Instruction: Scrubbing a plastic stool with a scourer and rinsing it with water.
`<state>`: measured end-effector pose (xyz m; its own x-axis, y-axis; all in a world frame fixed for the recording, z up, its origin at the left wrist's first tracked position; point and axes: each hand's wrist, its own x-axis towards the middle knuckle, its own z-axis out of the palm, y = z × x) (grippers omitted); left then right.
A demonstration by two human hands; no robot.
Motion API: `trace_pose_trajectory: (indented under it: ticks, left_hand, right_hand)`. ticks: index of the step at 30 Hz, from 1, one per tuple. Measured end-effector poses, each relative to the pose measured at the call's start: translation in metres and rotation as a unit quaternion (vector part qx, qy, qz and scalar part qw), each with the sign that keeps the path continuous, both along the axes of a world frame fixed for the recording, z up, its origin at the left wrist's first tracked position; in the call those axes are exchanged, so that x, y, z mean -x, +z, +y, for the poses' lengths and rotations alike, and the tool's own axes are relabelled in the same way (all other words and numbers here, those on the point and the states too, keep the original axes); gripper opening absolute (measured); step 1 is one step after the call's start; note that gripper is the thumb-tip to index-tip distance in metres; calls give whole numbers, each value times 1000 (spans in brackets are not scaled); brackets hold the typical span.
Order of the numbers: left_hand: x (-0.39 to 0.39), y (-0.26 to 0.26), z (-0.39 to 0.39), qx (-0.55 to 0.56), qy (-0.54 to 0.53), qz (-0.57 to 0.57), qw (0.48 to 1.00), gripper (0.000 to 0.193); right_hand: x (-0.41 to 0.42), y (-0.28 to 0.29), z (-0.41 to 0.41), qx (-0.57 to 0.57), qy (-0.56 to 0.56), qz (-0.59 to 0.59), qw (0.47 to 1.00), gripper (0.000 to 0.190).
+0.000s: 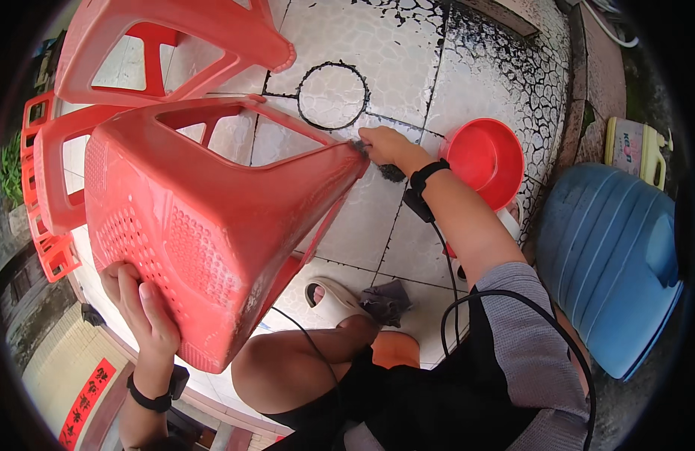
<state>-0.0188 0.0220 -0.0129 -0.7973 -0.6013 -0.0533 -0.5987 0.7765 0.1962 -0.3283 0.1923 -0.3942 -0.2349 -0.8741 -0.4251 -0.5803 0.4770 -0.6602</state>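
A red plastic stool (pixel 212 186) lies tipped in front of me, its perforated seat facing left and its legs pointing right. My left hand (pixel 141 315) grips the seat, with the fingertips at the holes. At the end of one leg, my right hand (pixel 385 147) holds a dark scouring pad (pixel 392 172), perhaps steel wool, against the plastic. Part of the pad is hidden by the hand. Soapy residue shows on the stool's edge and textured seat panels.
More red stools (pixel 172 51) stand at the upper left. A red bucket (pixel 485 163) is right of my hand, near a blue plastic barrel (pixel 601 253) and a yellowish jug (pixel 635 149). A dark cloth (pixel 385 303) lies by my slipper (pixel 333 301). The tiled floor (pixel 392 225) looks wet.
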Motion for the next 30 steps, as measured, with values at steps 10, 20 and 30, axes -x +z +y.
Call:
trace_pose_trajectory:
  ticks: [10,20,30]
  left_hand:
    - [5,0,2,-10,-9,9,1000,26]
    - [5,-2,5,39,-47,44,997,21]
    - [3,-1,4,40,-37,20,998,25]
  right_hand:
    - [-7,-20,-23,81,-50,7,995,15]
    - [-69,-8,44,22,-273,15,962,16]
    - [-122,-8,45,111,-387,40,914,16]
